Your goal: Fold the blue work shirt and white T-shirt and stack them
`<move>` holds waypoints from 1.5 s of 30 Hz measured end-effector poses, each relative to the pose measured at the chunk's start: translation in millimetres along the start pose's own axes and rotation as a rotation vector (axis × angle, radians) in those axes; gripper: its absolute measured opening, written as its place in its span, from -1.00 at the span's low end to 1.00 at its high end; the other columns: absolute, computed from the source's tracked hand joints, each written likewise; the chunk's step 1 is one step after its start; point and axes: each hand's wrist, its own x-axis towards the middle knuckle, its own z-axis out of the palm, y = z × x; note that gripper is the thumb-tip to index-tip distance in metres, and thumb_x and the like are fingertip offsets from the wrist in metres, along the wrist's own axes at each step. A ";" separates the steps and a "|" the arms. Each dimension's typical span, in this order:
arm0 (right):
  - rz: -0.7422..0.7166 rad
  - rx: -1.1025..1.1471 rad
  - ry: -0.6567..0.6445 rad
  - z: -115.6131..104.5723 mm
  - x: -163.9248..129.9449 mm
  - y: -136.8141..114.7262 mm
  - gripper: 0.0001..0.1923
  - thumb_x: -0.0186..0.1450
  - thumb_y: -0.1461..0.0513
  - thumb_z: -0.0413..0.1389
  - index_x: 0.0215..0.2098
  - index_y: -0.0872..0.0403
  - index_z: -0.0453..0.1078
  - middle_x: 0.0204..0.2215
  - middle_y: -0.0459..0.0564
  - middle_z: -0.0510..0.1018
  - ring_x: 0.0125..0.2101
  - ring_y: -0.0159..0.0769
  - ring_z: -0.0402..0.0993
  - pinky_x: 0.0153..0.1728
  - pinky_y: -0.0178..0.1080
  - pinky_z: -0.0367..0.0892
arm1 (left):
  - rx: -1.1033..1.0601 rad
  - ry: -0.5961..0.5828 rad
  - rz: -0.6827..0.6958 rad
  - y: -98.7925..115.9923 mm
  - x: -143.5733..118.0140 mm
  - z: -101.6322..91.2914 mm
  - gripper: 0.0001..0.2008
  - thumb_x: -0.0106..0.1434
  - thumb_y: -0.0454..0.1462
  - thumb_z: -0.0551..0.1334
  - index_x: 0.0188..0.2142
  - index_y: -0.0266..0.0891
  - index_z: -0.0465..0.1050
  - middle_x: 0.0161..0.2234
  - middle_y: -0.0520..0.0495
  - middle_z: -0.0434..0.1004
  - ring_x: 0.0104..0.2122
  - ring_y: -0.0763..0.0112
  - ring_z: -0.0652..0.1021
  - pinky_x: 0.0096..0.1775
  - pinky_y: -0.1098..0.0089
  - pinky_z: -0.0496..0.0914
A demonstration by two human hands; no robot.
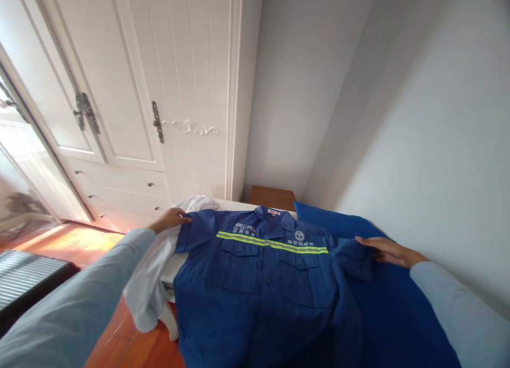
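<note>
A dark blue short-sleeved work shirt (247, 272) lies spread with its front up, its collar toward the far side. A yellow-green and grey reflective stripe crosses the chest above two buttoned pockets, with white lettering over it. My left hand (171, 220) is closed on the end of the sleeve at the left. At the opposite side my right hand (388, 251) pinches the other sleeve, its thumb on top and the fingers partly hidden. Both sleeves are held out sideways. The shirt's lower hem is dark and runs out of view.
White cloth (147, 283) hangs over the white furniture edge at left. Blue fabric (402, 309) lies under the shirt's right side. A white wardrobe (191, 65) stands behind, beside a grey wall (438, 118). A brown wooden surface (273, 198) sits in the corner; a ribbed dark-framed object (30, 277) is at far left.
</note>
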 end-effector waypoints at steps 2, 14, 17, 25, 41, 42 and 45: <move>0.099 0.119 -0.122 4.0 -12.9 -1.4 -0.62 0.08 -0.10 0.35 -0.45 0.00 0.47 -0.34 0.12 0.68 -0.38 -0.13 0.55 -0.37 -0.20 0.43 | -0.086 0.013 -0.023 1.2 -5.3 -1.5 -0.75 -0.05 -0.07 0.33 -0.54 -0.20 0.44 -0.56 -0.02 0.45 -0.39 0.24 0.53 -0.32 0.34 0.43; 0.114 0.281 0.281 15.1 -38.6 -15.5 -0.51 0.14 0.02 0.35 -0.09 0.05 0.34 -0.72 -0.23 0.22 -0.71 -0.43 0.12 -0.72 -0.41 -0.04 | -0.038 0.215 -0.257 25.5 -31.5 -9.0 -0.71 0.31 -0.18 0.06 -0.13 -0.34 0.40 -0.29 -0.38 0.57 -0.28 -0.05 0.63 -0.30 0.10 0.52; 0.203 0.213 0.304 28.7 -40.1 -18.5 -0.47 0.21 0.03 0.30 0.02 0.12 0.32 -0.72 -0.24 0.20 -0.71 -0.44 0.14 -0.72 -0.45 -0.03 | 0.132 0.277 -0.231 39.4 -45.6 -2.2 -0.59 0.33 -0.20 0.04 0.06 -0.45 0.34 -0.03 -0.62 0.50 -0.01 -0.28 0.57 -0.07 -0.08 0.45; 0.311 0.167 0.142 38.4 -52.2 -13.4 0.14 0.14 0.04 0.36 0.46 0.27 -0.14 -0.71 -0.15 0.32 -0.68 -0.34 0.23 -0.76 -0.45 -0.01 | 0.443 -0.005 0.578 105.7 -77.1 57.3 -0.40 0.45 0.00 0.02 0.31 -0.32 0.27 0.35 -0.39 0.24 0.35 -0.04 0.28 0.32 0.02 0.18; -0.711 -0.409 0.337 107.0 -19.5 -106.3 -0.44 0.33 0.22 0.08 0.29 0.11 0.27 0.23 0.24 0.41 0.23 0.04 0.36 0.30 0.03 0.24 | 0.487 -0.159 0.472 139.7 -71.3 145.2 -0.29 0.48 0.09 -0.10 0.43 -0.29 0.13 0.46 -0.29 0.01 0.46 0.03 0.02 0.39 -0.05 -0.01; -0.804 -0.397 0.277 130.0 -15.4 -122.1 -0.45 0.33 0.20 0.09 0.28 0.10 0.28 0.23 0.21 0.42 0.26 0.02 0.34 0.33 0.04 0.20 | 0.486 -0.139 0.464 137.1 -72.6 148.2 -0.29 0.49 0.10 -0.12 0.44 -0.26 0.13 0.47 -0.25 0.00 0.46 0.07 0.01 0.40 -0.02 -0.04; -0.984 -0.373 0.137 194.8 0.5 -173.1 -0.45 0.35 0.18 0.10 0.30 0.08 0.30 0.30 0.17 0.38 0.31 -0.03 0.26 0.37 0.04 0.13 | 0.488 -0.124 0.441 134.0 -74.4 152.0 -0.24 0.47 0.13 -0.13 0.45 -0.30 0.08 0.47 -0.25 -0.02 0.47 0.10 0.01 0.41 0.03 -0.07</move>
